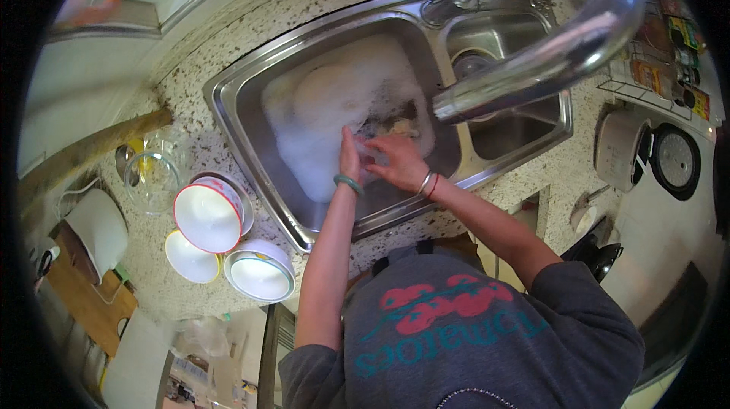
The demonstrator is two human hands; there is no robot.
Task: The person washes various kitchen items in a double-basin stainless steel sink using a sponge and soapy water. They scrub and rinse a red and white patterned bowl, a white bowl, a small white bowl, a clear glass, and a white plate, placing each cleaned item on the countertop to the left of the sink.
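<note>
Over the large basin of the steel sink (pixel 258 204), my two hands come close together. My left hand (pixel 350 156), seen edge-on with a green bangle at the wrist, has its fingers pressed together and pointing away from me. Facing it, my right hand (pixel 401 163) bends its fingers inward, closed around a small pale, see-through thing (pixel 369 155) between the hands. Its kind is too blurred to tell. White suds (pixel 319 97) cover most of the water below. Beyond my right fingers, a gap in the foam shows dark water and something pale brown.
A chrome faucet (pixel 525 82) arches over the smaller basin (pixel 509 139) at right. Left of the sink stand a red-rimmed bowl (pixel 207 217), a yellow-rimmed bowl (pixel 190 258), nested white bowls (pixel 260 278) and clear glassware (pixel 150 181). A rice cooker (pixel 620 150) sits at far right.
</note>
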